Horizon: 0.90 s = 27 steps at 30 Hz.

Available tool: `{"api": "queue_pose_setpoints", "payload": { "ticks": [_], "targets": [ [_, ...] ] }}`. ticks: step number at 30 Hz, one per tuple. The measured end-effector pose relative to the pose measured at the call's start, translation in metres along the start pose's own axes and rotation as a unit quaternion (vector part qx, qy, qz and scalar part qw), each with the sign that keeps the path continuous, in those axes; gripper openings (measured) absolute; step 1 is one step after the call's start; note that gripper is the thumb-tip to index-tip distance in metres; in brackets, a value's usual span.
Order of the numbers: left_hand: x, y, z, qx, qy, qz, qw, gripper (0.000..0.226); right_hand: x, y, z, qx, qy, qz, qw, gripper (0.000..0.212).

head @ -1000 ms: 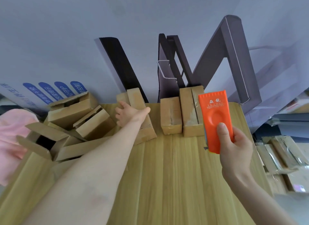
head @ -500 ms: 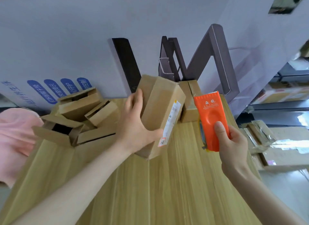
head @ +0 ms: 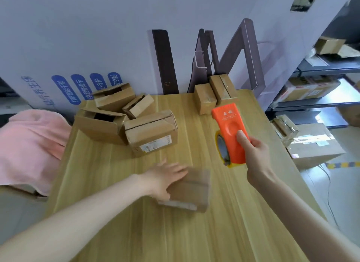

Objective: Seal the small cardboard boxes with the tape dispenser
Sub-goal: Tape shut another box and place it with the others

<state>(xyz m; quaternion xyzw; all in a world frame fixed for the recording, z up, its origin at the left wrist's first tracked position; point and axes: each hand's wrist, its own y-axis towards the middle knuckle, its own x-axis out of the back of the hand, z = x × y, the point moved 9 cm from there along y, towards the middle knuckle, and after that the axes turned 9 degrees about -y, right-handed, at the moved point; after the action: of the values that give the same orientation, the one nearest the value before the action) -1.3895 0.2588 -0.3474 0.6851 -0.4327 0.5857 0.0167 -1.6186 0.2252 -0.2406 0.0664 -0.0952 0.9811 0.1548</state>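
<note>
A person's left hand [head: 167,180] lies on a small cardboard box [head: 191,191] near the middle of the wooden counter [head: 194,232]. The fingers [head: 176,170] are spread flat across its top, though motion blur softens both hand and box. The right hand [head: 255,156] hovers just to the right, fingers and thumb wrapped round an orange tape dispenser [head: 230,133] held clear of the counter, its roll showing at the lower edge.

By the look of things the job is in its early stages. Two boxes [head: 214,98] at the counter's far edge appear closed and taped. A labelled box [head: 152,132] and three open-flapped boxes [head: 109,113] at the far left wait untaped, and no tape has yet touched the box under the hand.

Legible writing is scarce. The dispenser carries two raised characters and a line of small letters, too fine to read. The shipping label [head: 155,145] shows print and a barcode-like strip, also unreadable. On the wall panel [head: 78,37] behind, blue tabs [head: 78,90] bear white Chinese characters, tilted and hard to make out.
</note>
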Motion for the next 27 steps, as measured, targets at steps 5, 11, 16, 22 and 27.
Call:
{"api": "queue_pose_setpoints", "payload": {
  "ticks": [5,11,16,22,27],
  "targets": [
    [-0.035,-0.010,0.002,0.001,-0.066,-0.017,0.998,0.081,-0.026,-0.049,-0.004,-0.030,0.006,0.079,0.996,0.028],
    [0.085,-0.047,0.021,0.093,-0.654,-0.251,0.708,0.042,-0.030,-0.072,0.019,-0.004,-0.032,0.129,0.991,0.042],
    [0.134,-0.075,0.007,0.066,-0.745,-0.215,0.628,0.063,-0.042,-0.080,0.035,0.027,-0.046,0.165,0.985,0.035],
    [0.145,-0.097,0.007,0.077,-0.720,-0.262,0.638,0.018,-0.054,-0.081,0.049,0.055,-0.069,0.198,0.976,0.025],
    [0.145,-0.111,0.017,0.129,-0.676,-0.333,0.645,0.007,-0.062,-0.084,0.056,0.075,-0.092,0.224,0.967,0.036]
  ]
}}
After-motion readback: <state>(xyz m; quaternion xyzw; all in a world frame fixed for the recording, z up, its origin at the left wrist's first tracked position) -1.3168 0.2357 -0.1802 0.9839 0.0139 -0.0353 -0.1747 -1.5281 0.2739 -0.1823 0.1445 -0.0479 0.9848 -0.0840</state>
